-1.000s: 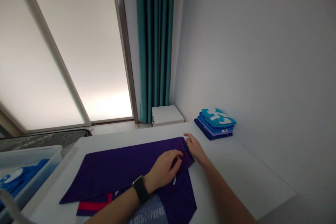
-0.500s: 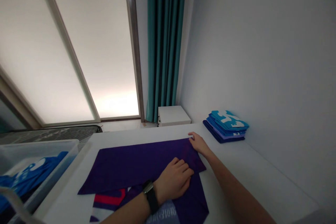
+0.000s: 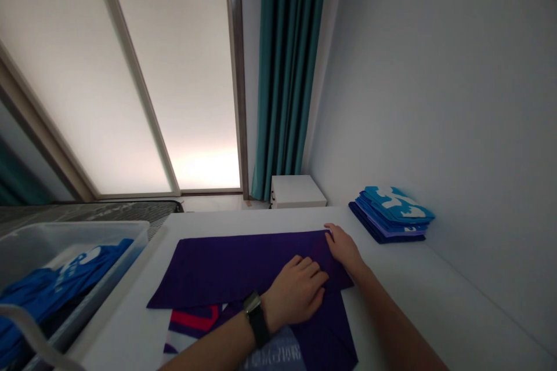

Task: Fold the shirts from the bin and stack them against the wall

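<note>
A dark purple shirt (image 3: pixel 235 264) lies spread on the white table (image 3: pixel 413 284), folded over, with a red and white print showing at its near edge. My left hand (image 3: pixel 298 295), with a dark watch on the wrist, presses flat on the fold, fingers stretched out. My right hand (image 3: pixel 343 246) rests flat on the shirt's far right corner, fingers extended.
A stack of folded blue and purple shirts (image 3: pixel 391 214) sits on the table by the right wall. A clear plastic bin (image 3: pixel 78 255) with blue shirts stands at the left. A small white cabinet (image 3: pixel 298 191) and a teal curtain (image 3: pixel 289 69) are behind the table.
The view has shifted, moving everything to the right. My left hand went from gathering the cloth to lying flat on the fold. My right hand stays at the far corner.
</note>
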{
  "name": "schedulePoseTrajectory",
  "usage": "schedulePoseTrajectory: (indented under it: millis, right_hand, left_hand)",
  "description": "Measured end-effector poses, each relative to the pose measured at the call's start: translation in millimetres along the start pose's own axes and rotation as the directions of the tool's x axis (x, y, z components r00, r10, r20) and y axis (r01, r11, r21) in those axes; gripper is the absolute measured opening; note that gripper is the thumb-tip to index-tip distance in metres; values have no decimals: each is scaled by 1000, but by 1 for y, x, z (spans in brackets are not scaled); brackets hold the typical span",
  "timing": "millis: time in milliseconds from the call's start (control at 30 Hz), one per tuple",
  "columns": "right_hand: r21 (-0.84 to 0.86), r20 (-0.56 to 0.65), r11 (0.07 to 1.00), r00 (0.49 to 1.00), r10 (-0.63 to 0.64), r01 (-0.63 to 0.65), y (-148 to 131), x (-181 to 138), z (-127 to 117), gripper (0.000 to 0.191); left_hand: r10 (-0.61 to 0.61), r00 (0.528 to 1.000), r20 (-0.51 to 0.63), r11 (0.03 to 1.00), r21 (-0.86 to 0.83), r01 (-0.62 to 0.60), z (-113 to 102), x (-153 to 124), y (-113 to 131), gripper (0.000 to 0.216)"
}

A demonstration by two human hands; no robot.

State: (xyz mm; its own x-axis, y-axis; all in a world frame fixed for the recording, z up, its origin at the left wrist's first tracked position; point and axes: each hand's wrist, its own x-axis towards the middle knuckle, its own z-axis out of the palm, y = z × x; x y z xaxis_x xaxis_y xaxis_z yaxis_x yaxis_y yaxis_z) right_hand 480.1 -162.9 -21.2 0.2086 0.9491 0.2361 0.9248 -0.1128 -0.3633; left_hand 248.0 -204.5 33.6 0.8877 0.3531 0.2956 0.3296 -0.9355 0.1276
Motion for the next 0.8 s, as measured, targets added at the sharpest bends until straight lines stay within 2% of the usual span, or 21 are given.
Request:
schedulePoseTrajectory:
  millis: [133, 233, 367, 433, 600, 700, 800]
  right_hand:
    - [-156, -11, 988, 1000, -21, 19, -13, -9, -11, 40]
    - [-264, -18, 959, 994, -109, 101, -37, -14, -14, 43]
    - [-196, 75, 944, 964, -255, 265, -74, -24, -2, 50]
    - [-156, 142, 939, 947, -287, 308, -85, -29, 8, 54]
    - [-107, 238, 942, 928, -288, 319, -86, -35, 21, 63]
    - [-107, 247, 936, 921, -303, 336, -82, -32, 22, 65]
    - [-107, 265, 926, 909, -323, 361, -82, -28, 21, 63]
  left_hand:
    - [-167, 986, -24, 986, 2, 167, -18, -7, -23, 35]
    - [-238, 971, -4, 969, 62, 238, -26, -28, -51, 44]
    - [-360, 932, 23, 922, 162, 352, -30, -70, -91, 49]
    - [-408, 913, 21, 896, 201, 396, -31, -92, -107, 51]
    - [-572, 820, -24, 791, 248, 559, -26, -134, -131, 54]
    - [-628, 778, -35, 747, 253, 614, -23, -144, -135, 56]
    - [-651, 758, -30, 728, 256, 636, -25, -147, -138, 56]
